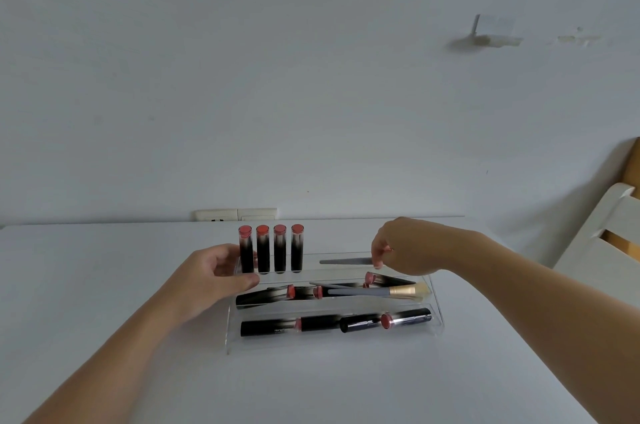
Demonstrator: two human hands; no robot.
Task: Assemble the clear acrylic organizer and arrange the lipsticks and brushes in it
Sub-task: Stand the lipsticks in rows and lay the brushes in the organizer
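A clear acrylic organizer (437,328) with stepped tiers stands on the white table. Several black lipsticks (271,249) with red tops stand upright in its back tier. More lipsticks (320,322) lie flat in the front and middle tiers. A grey-handled brush with a gold ferrule (375,292) lies across the middle tier. My left hand (215,274) grips the organizer's left end beside the upright lipsticks. My right hand (398,248) pinches the end of a thin grey brush handle (344,261) held level over the back tier's right part.
The white table (104,285) meets a white wall with a socket plate (235,215) just behind the organizer. A white chair (602,233) stands at the right.
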